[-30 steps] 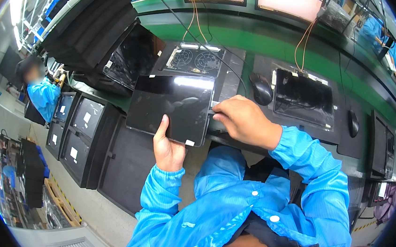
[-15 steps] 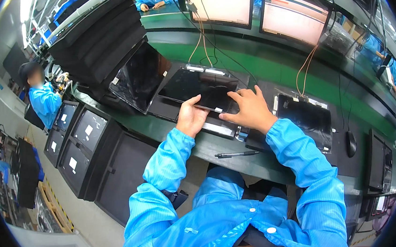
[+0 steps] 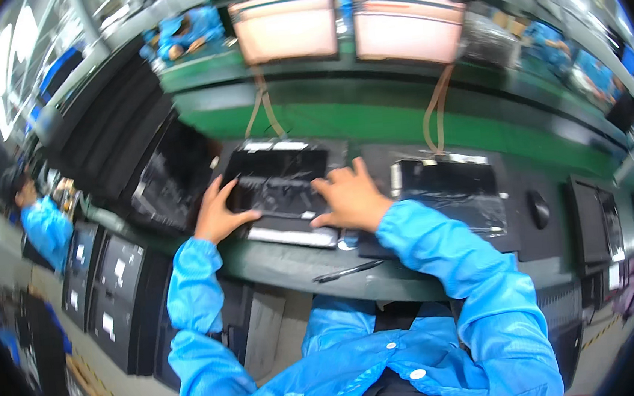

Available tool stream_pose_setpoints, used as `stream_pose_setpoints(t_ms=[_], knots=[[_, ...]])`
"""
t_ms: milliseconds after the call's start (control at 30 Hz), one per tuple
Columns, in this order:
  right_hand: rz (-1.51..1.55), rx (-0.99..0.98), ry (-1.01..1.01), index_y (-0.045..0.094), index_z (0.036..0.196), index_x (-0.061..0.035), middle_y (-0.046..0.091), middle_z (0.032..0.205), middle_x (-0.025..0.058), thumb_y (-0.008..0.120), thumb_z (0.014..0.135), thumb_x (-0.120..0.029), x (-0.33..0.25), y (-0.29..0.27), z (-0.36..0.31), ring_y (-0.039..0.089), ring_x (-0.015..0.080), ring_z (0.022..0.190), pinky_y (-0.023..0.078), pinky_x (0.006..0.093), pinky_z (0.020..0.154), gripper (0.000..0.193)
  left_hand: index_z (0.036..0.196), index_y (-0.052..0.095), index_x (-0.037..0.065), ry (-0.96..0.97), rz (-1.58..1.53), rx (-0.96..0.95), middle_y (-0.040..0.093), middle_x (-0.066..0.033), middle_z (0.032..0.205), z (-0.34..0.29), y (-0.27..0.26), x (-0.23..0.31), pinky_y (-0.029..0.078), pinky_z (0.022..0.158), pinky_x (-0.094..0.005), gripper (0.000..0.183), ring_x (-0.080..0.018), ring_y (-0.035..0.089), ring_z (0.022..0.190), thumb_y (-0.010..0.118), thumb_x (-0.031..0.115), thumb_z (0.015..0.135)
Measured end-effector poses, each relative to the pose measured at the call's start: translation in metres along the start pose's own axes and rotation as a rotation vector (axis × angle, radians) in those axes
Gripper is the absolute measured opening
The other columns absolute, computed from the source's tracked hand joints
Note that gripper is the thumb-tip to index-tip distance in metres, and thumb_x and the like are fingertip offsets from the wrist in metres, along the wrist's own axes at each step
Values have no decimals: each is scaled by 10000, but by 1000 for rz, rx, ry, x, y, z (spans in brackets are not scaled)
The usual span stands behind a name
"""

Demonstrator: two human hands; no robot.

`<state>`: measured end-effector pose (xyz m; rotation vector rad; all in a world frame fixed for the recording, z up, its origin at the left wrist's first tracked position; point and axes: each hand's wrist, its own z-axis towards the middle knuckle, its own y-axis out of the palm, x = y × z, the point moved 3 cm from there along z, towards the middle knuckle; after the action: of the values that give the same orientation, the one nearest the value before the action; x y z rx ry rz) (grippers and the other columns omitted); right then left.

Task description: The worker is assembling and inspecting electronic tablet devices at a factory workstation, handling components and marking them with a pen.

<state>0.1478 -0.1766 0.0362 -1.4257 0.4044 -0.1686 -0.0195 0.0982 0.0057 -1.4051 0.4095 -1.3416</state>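
Observation:
A dark, glossy display panel (image 3: pixel 280 188) lies on a black base on the bench, with white strips along its far edge. My left hand (image 3: pixel 220 212) is at its left side, thumb by the near edge and fingers spread. At the right side is my right hand (image 3: pixel 352 199), fingers apart, thumb and fingertips by the near right corner. Whether the fingertips press on the panel is hard to tell through the blur. In front of the panel runs a pale bar (image 3: pixel 290 236). A second dark panel (image 3: pixel 449 194) lies to the right of my right hand.
A black pen (image 3: pixel 348 271) lies near the bench's front edge. Farther right is a black mouse (image 3: pixel 538 209). Two lit monitors (image 3: pixel 285 31) stand behind, with cables hanging down. A tall stack of black trays (image 3: pixel 99 119) and another dark panel (image 3: pixel 172 177) are at the left. Co-workers (image 3: pixel 48 221) sit nearby.
My view has swung, shifting the scene left. My left hand has moved from the panel's near edge to its left side and spread open; the panel now lies squarer on its base.

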Motion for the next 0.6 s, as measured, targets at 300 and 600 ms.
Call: stream_pose_setpoints(t_ms=[300,600], knots=[[191,341,-204,637,1329,-42,609,1306,205,762,876,-471,13,-27,-56,553,385,1285,372,548,1157,637,1526,506,103,-59,52,-89,326,-245,1610,1,3,3,321,1222,-476,1023,-413,296,1498,955,421,665],[12,571,240,733,1091,-37,713,1066,119,750,896,-237,169,-88,-266,674,348,1030,543,450,906,281,1176,683,9,323,-340,180,600,-188,1393,-78,40,185,395,1167,-481,393,-391,560,1316,824,135,831]])
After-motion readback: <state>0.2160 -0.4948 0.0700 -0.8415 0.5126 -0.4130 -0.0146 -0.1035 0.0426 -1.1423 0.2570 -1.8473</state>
